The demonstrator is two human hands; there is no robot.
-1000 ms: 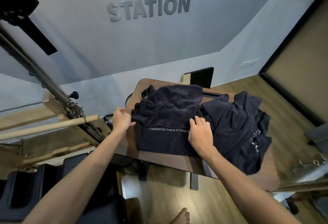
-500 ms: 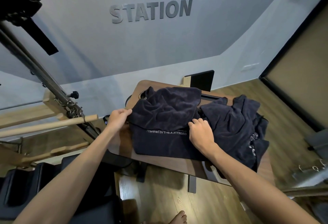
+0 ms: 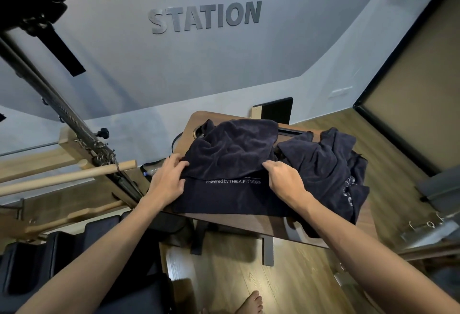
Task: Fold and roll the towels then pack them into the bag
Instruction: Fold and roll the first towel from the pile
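Note:
A dark navy towel (image 3: 231,154) with the white print "Powered by THE A FITNESS" lies on the brown wooden table (image 3: 281,226). Its rumpled upper layer is folded over the flat lower layer. My left hand (image 3: 169,181) grips the left end of that upper layer's edge. At the right end of the same edge, my right hand (image 3: 283,181) pinches the cloth with curled fingers. A heap of more dark towels (image 3: 331,164) lies crumpled on the right part of the table and hangs over its edge. No bag can be made out.
A pilates frame with metal springs and wooden bars (image 3: 67,176) stands at the left, black pads (image 3: 74,251) below it. A plastic bottle (image 3: 153,170) lies beside the table. A black board (image 3: 276,112) leans on the wall. A bare foot (image 3: 251,303) stands on the wood floor.
My left hand moved from the table's edge onto the towel's left side. My right hand went from lying flat on the towel to pinching the upper layer's edge.

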